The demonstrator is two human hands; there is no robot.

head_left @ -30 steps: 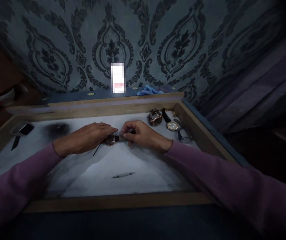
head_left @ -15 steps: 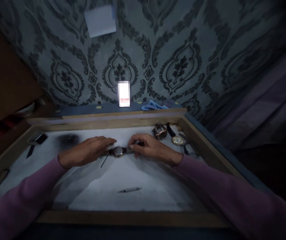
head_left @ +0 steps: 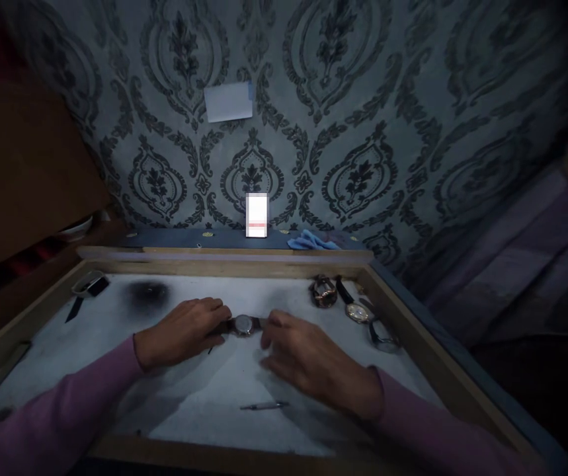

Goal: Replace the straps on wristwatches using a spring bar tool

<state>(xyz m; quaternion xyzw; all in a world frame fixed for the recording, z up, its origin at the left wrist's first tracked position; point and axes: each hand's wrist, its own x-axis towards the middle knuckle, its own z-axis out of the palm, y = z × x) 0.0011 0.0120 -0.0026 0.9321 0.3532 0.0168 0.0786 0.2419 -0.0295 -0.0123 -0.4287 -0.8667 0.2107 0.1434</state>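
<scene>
A wristwatch (head_left: 244,324) with a pale round dial lies face up on the white surface, between my two hands. Its strap runs out to both sides. My left hand (head_left: 187,334) has its fingers and thumb closed about the left end of the strap. A thin dark piece peeks out below that hand, mostly hidden. At the strap's right end is my right hand (head_left: 313,360), slightly blurred, thumb and fingers apart; its fingertips are by the strap, and I cannot tell whether they touch it. Nearer me lies a slim metal spring bar tool (head_left: 264,405).
A wooden rim (head_left: 224,266) surrounds the white surface. Several other watches lie inside, among them a brown-and-gold watch (head_left: 323,291) and a gold-cased watch (head_left: 358,313) at right, and a dark-faced watch (head_left: 98,285) at left. Behind the rim are a blue cloth (head_left: 311,239) and a bright upright screen (head_left: 256,215).
The view has tilted upward. My left fingers, stretched out before, have closed at the strap. My right hand has come nearer me, its pinched fingers now parted.
</scene>
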